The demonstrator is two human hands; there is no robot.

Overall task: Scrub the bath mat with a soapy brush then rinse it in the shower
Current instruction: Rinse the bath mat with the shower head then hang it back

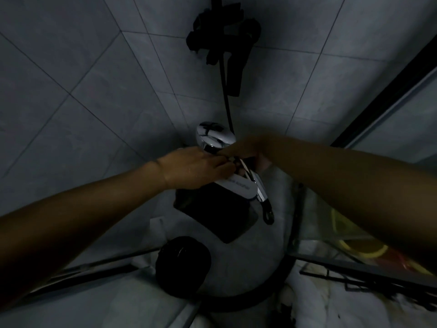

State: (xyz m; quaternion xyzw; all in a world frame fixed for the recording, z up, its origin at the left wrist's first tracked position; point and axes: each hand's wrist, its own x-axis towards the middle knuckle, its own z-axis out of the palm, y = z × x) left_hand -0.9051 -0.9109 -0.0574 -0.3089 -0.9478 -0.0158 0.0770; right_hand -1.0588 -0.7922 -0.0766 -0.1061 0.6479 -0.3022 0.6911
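Observation:
The shower is dim. A dark rectangular bath mat (212, 214) lies low in the middle, on the pale shower floor. Above it is a white oval hand shower (238, 187) with a chrome handle (260, 192) and a black hose end (268, 215). My left hand (196, 169) reaches in from the left, its fingers curled round the top of the hand shower. From the right, my right hand (246, 149) meets it at the same spot, fingers curled down over the top. Just behind both hands is the chrome mixer tap (211, 134). No brush is visible.
A black hose (225, 91) runs down the tiled wall from a black bracket with dark cloth (222, 31). A black round object (183, 263) stands in front of the mat. The glass shower door (331, 233) is at the right, with a yellow shape behind it.

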